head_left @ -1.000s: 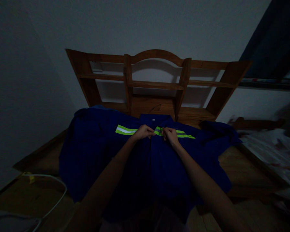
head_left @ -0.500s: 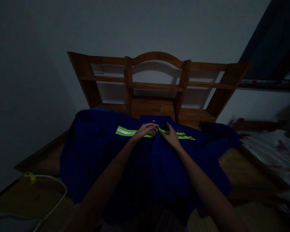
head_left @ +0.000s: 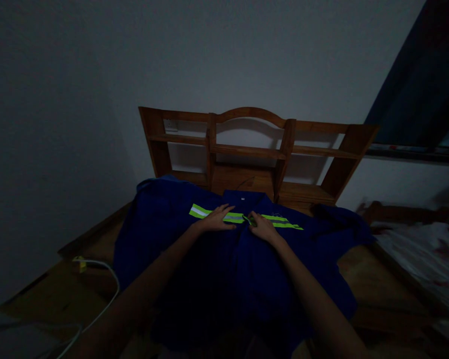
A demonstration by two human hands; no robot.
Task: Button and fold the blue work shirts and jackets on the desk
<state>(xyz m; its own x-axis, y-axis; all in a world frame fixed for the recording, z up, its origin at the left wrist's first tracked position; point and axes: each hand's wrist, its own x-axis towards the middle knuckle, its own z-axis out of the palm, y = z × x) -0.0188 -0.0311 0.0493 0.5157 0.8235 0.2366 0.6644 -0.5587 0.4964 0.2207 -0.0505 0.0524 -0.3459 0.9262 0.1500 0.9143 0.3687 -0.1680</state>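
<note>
A dark blue work jacket [head_left: 209,259] lies spread out in front of me, its collar [head_left: 243,197] at the far side. A yellow-green reflective stripe [head_left: 234,217] with a silver middle crosses its chest. My left hand [head_left: 216,219] rests on the stripe left of the front opening, fingers apart and lying on the cloth. My right hand [head_left: 262,227] is closed on the jacket's front edge at the stripe, where the cloth lifts a little. The light is dim, so fine details of the front edge are hard to make out.
Behind the jacket stands a wooden shelf unit [head_left: 249,150] against a pale wall [head_left: 247,55]. A white cable [head_left: 114,279] curls at the lower left beside a yellow tag [head_left: 82,265]. At the right lies whitish plastic sheeting [head_left: 422,254] below a dark window [head_left: 415,89].
My left hand has gone from pinching near the front opening to lying spread on the stripe. My right hand stays at the front edge. The view has tilted slightly upward.
</note>
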